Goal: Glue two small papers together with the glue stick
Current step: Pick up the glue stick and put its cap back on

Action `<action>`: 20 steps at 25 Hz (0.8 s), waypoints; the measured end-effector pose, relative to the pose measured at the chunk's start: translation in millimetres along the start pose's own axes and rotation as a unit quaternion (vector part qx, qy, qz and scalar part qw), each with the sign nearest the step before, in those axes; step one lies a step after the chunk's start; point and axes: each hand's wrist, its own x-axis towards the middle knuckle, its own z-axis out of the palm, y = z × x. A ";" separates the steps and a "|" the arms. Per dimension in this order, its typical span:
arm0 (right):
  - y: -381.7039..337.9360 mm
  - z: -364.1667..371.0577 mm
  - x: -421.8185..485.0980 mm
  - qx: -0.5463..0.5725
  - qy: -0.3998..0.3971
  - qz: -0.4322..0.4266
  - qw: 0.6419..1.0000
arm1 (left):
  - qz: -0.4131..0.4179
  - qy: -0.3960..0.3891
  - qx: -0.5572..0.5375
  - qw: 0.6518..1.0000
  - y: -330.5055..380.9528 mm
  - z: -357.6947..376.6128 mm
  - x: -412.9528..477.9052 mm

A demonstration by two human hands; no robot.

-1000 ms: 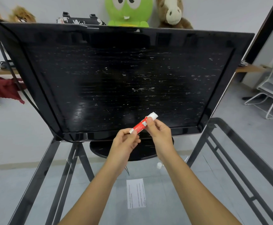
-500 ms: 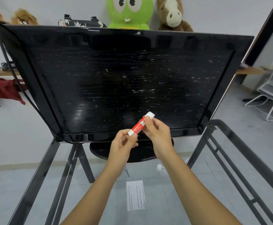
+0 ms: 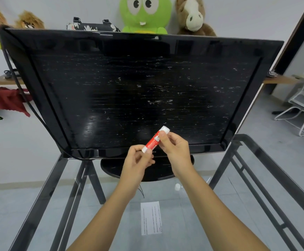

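A red glue stick with white ends is held up in front of the screen, tilted up to the right. My left hand pinches its lower white end. My right hand grips its upper part, just below the white tip. One small white paper with printed lines lies flat on the glass table below my forearms. A small white round object, perhaps the cap, rests on the glass near my right wrist. I see no second paper.
A large black TV on a round stand fills the far half of the glass table, whose black frame runs along both sides. Plush toys sit behind the TV. A white chair stands at the right.
Both hands with the glue stick have shifted slightly left and stayed at about the same height. The view has tilted down a little. The paper has not moved.
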 end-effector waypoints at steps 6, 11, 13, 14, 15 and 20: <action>0.8 0.0 0.5 0.019 -0.026 0.001 0.999 | -0.141 -0.030 -0.086 0.986 9.3 0.7 2.0; 3.9 -2.9 1.1 0.002 -0.031 -0.007 1.000 | -0.339 -0.102 -0.276 0.894 26.4 -1.6 4.1; 4.3 -5.5 1.8 0.010 -0.016 0.000 1.000 | -0.181 -0.022 -0.116 0.976 19.6 4.6 0.9; 3.8 -6.4 2.1 0.011 -0.010 0.003 1.000 | -0.076 0.008 -0.036 0.996 16.3 7.6 -1.9; 3.1 -7.0 2.6 0.008 -0.009 0.005 1.000 | 0.011 0.016 0.036 0.999 12.4 9.1 -4.3; 0.4 -7.0 3.4 0.001 -0.019 0.005 1.000 | 0.124 0.011 0.180 0.976 9.9 5.8 -5.9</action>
